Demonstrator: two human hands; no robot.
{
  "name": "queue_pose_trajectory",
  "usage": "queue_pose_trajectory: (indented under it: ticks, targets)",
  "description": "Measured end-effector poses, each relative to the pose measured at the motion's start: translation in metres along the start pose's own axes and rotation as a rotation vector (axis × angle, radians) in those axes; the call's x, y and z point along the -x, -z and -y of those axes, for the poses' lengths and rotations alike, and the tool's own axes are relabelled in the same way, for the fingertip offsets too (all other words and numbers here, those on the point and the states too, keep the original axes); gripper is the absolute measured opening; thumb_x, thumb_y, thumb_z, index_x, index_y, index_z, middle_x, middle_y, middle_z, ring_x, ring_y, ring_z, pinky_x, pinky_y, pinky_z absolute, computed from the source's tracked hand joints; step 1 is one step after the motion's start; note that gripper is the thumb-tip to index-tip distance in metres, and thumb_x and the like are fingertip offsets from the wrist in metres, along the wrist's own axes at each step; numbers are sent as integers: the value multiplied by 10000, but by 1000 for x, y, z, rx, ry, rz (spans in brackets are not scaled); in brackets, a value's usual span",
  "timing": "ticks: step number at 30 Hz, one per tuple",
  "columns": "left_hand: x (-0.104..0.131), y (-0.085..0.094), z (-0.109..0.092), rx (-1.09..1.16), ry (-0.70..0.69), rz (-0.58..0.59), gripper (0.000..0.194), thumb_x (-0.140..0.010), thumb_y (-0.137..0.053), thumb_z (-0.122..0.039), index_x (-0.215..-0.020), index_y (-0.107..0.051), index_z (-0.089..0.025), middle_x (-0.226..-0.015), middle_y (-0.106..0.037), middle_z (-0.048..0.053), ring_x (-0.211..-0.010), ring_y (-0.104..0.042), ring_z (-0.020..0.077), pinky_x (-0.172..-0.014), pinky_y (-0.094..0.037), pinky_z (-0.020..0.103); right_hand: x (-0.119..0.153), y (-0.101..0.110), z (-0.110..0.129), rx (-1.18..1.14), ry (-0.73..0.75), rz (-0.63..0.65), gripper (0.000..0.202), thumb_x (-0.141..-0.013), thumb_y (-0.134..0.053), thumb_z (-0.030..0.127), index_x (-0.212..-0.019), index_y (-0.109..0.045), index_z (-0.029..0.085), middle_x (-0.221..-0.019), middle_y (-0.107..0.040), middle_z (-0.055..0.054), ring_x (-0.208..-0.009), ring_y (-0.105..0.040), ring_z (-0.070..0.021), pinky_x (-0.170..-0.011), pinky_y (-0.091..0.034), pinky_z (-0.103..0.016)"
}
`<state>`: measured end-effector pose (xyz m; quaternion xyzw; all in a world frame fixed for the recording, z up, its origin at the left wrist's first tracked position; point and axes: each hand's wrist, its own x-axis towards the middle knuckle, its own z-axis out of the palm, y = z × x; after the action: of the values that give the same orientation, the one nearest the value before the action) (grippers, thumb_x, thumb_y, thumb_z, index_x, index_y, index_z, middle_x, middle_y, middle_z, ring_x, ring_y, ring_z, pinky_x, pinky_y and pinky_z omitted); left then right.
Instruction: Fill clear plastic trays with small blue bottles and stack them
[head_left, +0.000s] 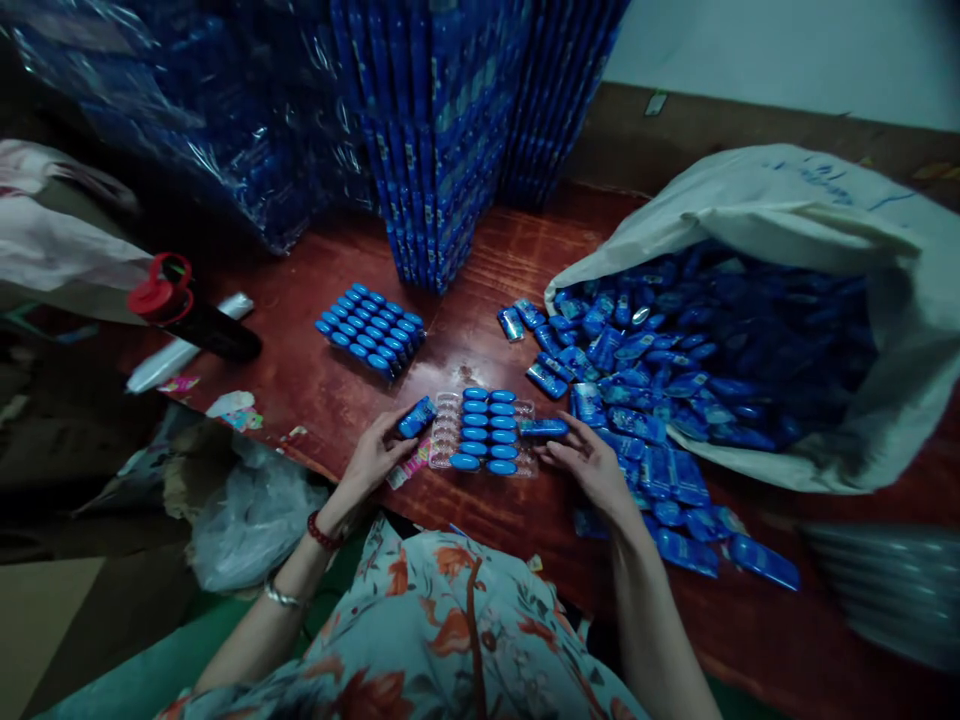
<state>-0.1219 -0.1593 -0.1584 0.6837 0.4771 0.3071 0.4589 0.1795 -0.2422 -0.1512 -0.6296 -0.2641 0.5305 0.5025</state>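
A clear plastic tray (444, 440) lies in front of me, its two middle columns filled with blue packets (488, 430) standing on edge. Empty slots show along its left and right sides. My left hand (377, 450) is closed on a small blue packet (417, 417) just left of the tray. On the other side, my right hand (589, 460) grips another blue packet (544, 427), whose tip is over the tray's right slots. What is printed on the packets is too small to read.
A white sack (795, 215) spills loose blue packets (667, 430) at the right. Farther back sit a filled tray (371, 330) and tall stacks of blue packs (435, 150). A black bottle with a red lid (214, 325) lies at left; clear trays (892, 590) are at far right.
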Motion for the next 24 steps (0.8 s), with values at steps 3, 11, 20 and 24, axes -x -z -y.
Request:
queue_pose_trajectory:
  ticks: [3,11,20,24]
  targets:
    - [5,-2,3,-224,-131,-60,403,-852,-559,-295,-1235,-538,-169,-1088,-594,102,-961,-588,192,-855,-497,360,3,4,-5,182,99,-111,549,-647,-711,497,-1079,-594,179,-811,-651,-34,-724,-657,-200,-687,-546,-378]
    - [-16,-9,-14,-327,-314,-340,177,-902,-488,-272,-960,-636,-192,-1010,-557,58,-938,-584,164,-817,-518,306,-11,-11,14,924,680,-278,283,-904,-418,383,-989,-600,183,-915,-621,-83,-849,-586,-205,-791,-479,-364]
    - [-44,-29,-18,-298,-430,-208,220,-908,-438,-151,-1059,-599,-164,-1023,-572,69,-935,-584,144,-816,-515,290,-17,-17,40,1511,659,27,358,-877,-347,101,-1166,-544,171,-1004,-573,-106,-876,-554,-210,-685,-444,-289]
    - [-52,-26,-18,-312,-484,-145,230,-901,-466,-172,-1099,-582,-170,-1044,-571,79,-963,-579,161,-836,-513,318,-19,-24,55,1653,652,115,385,-856,-330,53,-1153,-550,160,-970,-585,-108,-870,-543,-209,-703,-421,-288]
